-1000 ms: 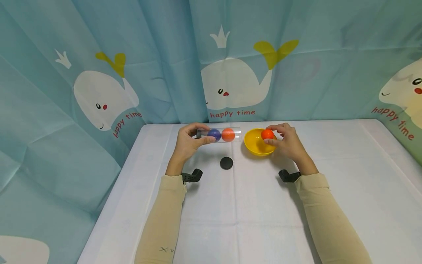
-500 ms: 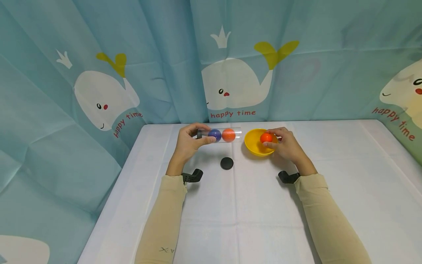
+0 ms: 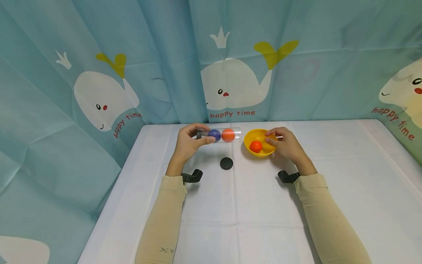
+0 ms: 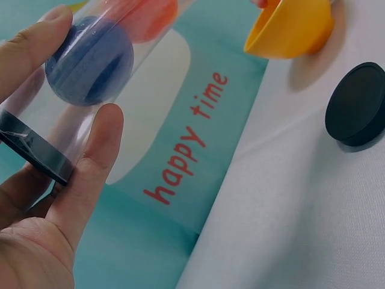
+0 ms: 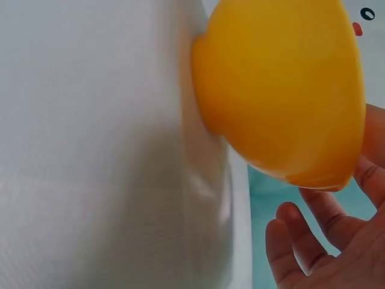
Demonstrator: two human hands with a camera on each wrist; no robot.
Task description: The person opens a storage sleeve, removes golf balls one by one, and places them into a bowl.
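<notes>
Above the white table (image 3: pixel 250 205), left hand (image 3: pixel 187 143) grip around clear tube (image 3: pixel 219 135), right hand (image 3: pixel 286 143) loose beside yellow bowl (image 3: pixel 259 141)

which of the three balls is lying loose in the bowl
The orange ball in the yellow bowl; the blue ball and other orange ball sit inside the clear tube.

Tube (image 3: pixel 219 135) held level above table (image 3: pixel 329 176) by left hand (image 3: pixel 188 145), far centre-left; two balls (image 3: pixel 221 135) lodged side by side in tube. Bowl (image 3: pixel 253 137) set on table just right of tube, one ball (image 3: pixel 255 146) lying in it. Right hand (image 3: pixel 287 143) placed at bowl's right rim. Cap (image 3: pixel 226 163) laid on table, nearer than tube, left of bowl. Curtain (image 3: pixel 99 73) hung behind and left of table.
</notes>
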